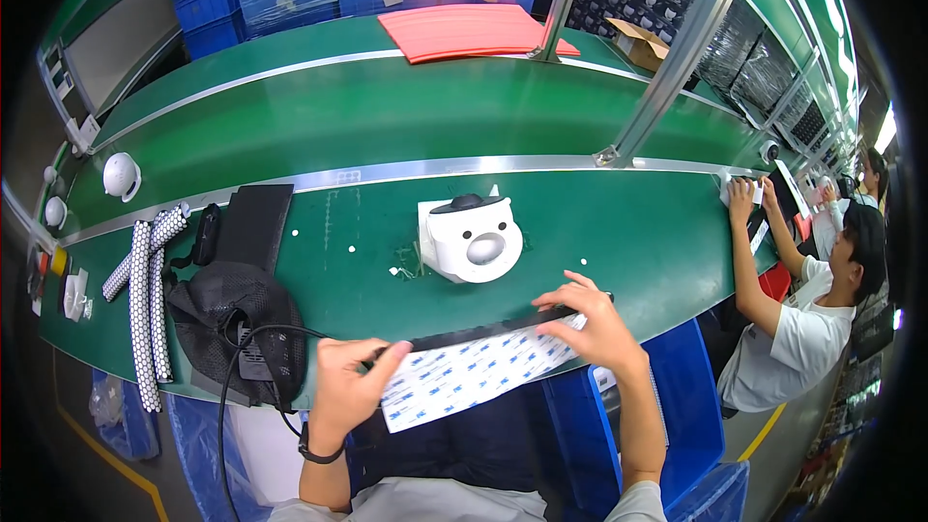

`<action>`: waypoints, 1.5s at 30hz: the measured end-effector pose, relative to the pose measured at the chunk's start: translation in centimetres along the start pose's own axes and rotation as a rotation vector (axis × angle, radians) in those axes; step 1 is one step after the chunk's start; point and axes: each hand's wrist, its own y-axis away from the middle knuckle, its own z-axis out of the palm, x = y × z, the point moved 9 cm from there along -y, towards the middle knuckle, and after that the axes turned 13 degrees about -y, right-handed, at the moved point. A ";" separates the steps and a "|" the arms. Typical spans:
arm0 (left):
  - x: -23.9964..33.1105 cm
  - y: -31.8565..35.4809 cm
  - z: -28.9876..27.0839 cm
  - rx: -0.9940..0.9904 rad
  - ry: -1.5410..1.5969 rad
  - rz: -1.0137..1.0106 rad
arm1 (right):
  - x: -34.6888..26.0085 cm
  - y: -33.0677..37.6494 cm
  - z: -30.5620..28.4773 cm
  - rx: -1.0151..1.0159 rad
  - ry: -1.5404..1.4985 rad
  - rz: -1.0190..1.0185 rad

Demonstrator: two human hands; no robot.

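Note:
A long white sheet with blue printed marks (474, 372) and a dark strip along its top edge is held level at the table's near edge. My left hand (340, 391) pinches its left end, thumb on top. My right hand (594, 324) grips the right end, fingers spread over the dark strip. Just beyond the sheet, a white dome-shaped device (472, 240) with a grey round lens and a black cap stands on the green table (387, 126).
A black mesh pouch (237, 324) with a cable, a black pad (253, 222) and dotted white strips (145, 300) lie at the left. Another white device (122, 176) sits far left. Red sheets (464, 31) lie at the back. A co-worker (812, 300) works at the right.

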 end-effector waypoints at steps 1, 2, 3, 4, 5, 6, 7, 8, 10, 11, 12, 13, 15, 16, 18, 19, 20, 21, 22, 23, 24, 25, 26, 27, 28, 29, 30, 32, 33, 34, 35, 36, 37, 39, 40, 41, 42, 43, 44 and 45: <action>-0.4 -0.1 -0.7 0.017 0.037 -0.044 | 1.5 0.2 -0.5 0.011 -0.095 0.077; -0.8 -0.2 -1.0 0.003 0.054 -0.089 | 2.0 0.2 -1.0 0.023 -0.120 0.109; -1.2 -0.3 -1.3 -0.011 0.072 -0.134 | 2.3 0.3 -1.6 0.022 -0.122 0.108; -2.2 -0.1 -1.3 -0.040 0.073 -0.207 | 3.1 0.6 -2.1 0.009 -0.122 0.171; -2.7 -0.1 -1.5 -0.026 0.091 -0.218 | 3.9 0.8 -2.4 -0.004 -0.122 0.234; -3.4 0.1 -1.6 -0.035 0.130 -0.268 | 4.1 0.8 -2.6 -0.014 -0.099 0.241; -4.2 0.3 -1.5 -0.044 0.169 -0.318 | 4.1 0.8 -2.7 -0.014 -0.103 0.239; -4.6 0.3 -1.3 -0.043 0.164 -0.318 | 4.2 0.7 -2.6 -0.039 -0.104 0.233; -5.3 0.2 -1.0 -0.026 0.101 -0.317 | 4.4 0.8 -2.3 -0.060 -0.105 0.232; -5.0 0.1 -0.8 -0.028 0.099 -0.316 | 4.7 0.7 -2.0 -0.058 -0.080 0.238; -4.0 -0.1 -1.1 0.031 0.008 -0.314 | 4.9 0.7 -1.8 -0.058 -0.056 0.245; -3.4 -0.3 -1.5 0.089 -0.083 -0.310 | 5.0 0.6 -1.7 -0.057 -0.057 0.247; -3.7 -0.2 -1.3 0.094 -0.195 -0.338 | 5.6 0.4 -2.0 0.003 -0.068 0.278; -1.5 -0.4 -2.3 0.249 -0.363 -0.177 | 5.7 0.2 -1.9 0.004 -0.068 0.277; 1.5 -0.2 -2.4 0.344 -0.418 -0.074 | 5.7 -0.3 -1.5 -0.043 -0.019 0.233; 2.8 -0.2 -1.5 0.319 -0.419 0.041 | 5.9 -0.4 -1.5 -0.040 -0.018 0.235; 3.9 -0.3 0.7 0.162 -0.334 0.113 | 6.2 -0.5 -1.4 -0.064 0.004 0.219; 5.1 -0.2 3.0 0.007 -0.251 0.182 | 6.2 -0.7 -1.2 -0.092 0.023 0.202; 6.5 0.0 5.5 -0.092 -0.306 0.335 | 6.2 -1.0 -1.1 -0.096 0.021 0.199; 7.5 0.2 8.2 -0.192 -0.360 0.489 | 5.8 -1.4 -0.9 -0.105 0.073 0.162; 8.0 -0.3 9.3 -0.192 -0.360 0.486 | 5.5 -1.6 -0.8 -0.114 0.127 0.128; 9.0 -0.5 11.1 -0.254 -0.366 0.562 | 5.3 -1.8 -0.7 -0.112 0.130 0.131; 9.8 -0.4 12.8 -0.316 -0.372 0.637 | 4.9 -2.0 -0.9 -0.070 0.151 0.110; 9.8 -0.6 13.8 -0.318 -0.373 0.638 | 4.5 -2.1 -1.2 -0.026 0.169 0.087; 9.5 -0.6 15.2 -0.335 -0.428 0.652 | 4.5 -2.0 -1.3 -0.023 0.170 0.089; 9.2 -0.6 16.5 -0.352 -0.483 0.665 | 4.4 -1.9 -1.5 -0.001 0.198 0.059; 9.0 -0.6 17.6 -0.353 -0.484 0.669 | 4.3 -1.9 -1.9 0.022 0.226 0.027; 8.8 -0.1 19.4 -0.372 -0.509 0.675 | 5.0 -1.6 -3.0 0.033 0.220 0.038; 8.8 0.0 20.1 -0.372 -0.509 0.676 | 5.5 -1.3 -3.8 0.044 0.217 0.051; 8.8 0.1 20.8 -0.386 -0.539 0.681 | 6.0 -1.1 -4.4 0.060 0.189 0.062; 8.7 0.2 21.5 -0.399 -0.569 0.685 | 6.2 -1.0 -4.8 0.059 0.190 0.063; 8.8 0.3 21.9 -0.400 -0.568 0.683 | 6.4 -0.8 -5.1 0.067 0.179 0.079; 8.8 0.5 22.4 -0.411 -0.594 0.690 | 6.6 -0.7 -5.4 0.074 0.168 0.094; 9.0 0.7 23.2 -0.426 -0.615 0.698 | 7.0 -0.6 -5.4 0.047 0.166 0.119; 9.2 0.6 23.4 -0.400 -0.647 0.706 | 7.3 -0.4 -5.3 0.023 0.164 0.142; 9.4 0.6 23.5 -0.373 -0.679 0.714 | 7.4 -0.3 -5.2 0.023 0.165 0.147; 9.5 0.6 23.8 -0.375 -0.675 0.716 | 7.6 -0.1 -5.2 0.033 0.124 0.163; 9.4 0.5 24.0 -0.360 -0.680 0.697 | 7.7 0.0 -5.1 0.043 0.082 0.179; 9.4 0.3 24.1 -0.345 -0.685 0.678 | 7.4 -0.1 -5.0 0.044 0.084 0.181; 9.2 0.4 24.5 -0.346 -0.684 0.678 | 6.7 -0.3 -4.8 0.038 0.133 0.174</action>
